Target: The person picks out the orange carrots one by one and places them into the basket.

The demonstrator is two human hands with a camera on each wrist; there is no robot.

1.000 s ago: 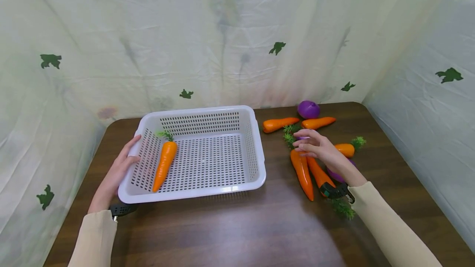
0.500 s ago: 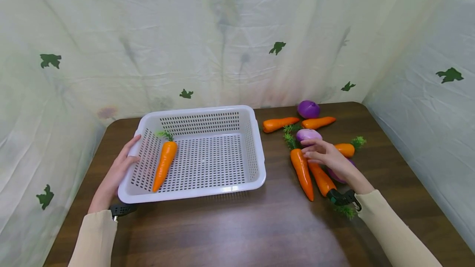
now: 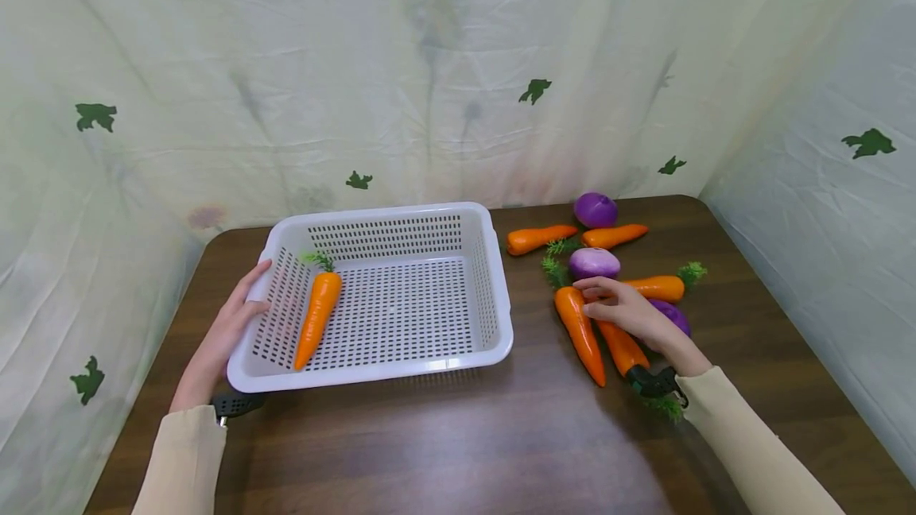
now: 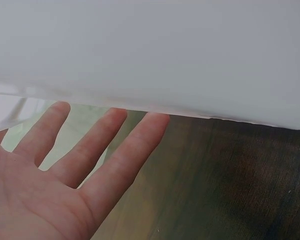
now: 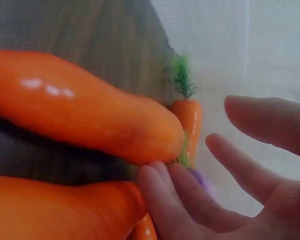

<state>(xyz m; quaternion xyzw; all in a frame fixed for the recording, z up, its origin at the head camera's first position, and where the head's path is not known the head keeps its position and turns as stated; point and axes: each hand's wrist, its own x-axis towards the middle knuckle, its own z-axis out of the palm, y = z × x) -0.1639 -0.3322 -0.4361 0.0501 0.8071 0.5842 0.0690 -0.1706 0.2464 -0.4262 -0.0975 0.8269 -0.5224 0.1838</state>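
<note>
My left hand rests against the left side of a white perforated basket. In the left wrist view, its straight fingers touch the underside of the basket's rim. A carrot with a leafy top lies inside at the left. On the right, my right hand is at the thick end of another carrot, its fingertips against it. The right wrist view shows the thumb spread away from that carrot. A third carrot lies partly under the hand.
A pale purple onion sits just behind the right hand, and a darker one beside the wrist. Farther back are two carrots, one at the left, and another purple onion. One more carrot lies right.
My right hand has come down and toward me from over the pale onion to the carrot. That carrot's thick end has shifted slightly left. The left hand and basket stay put.
</note>
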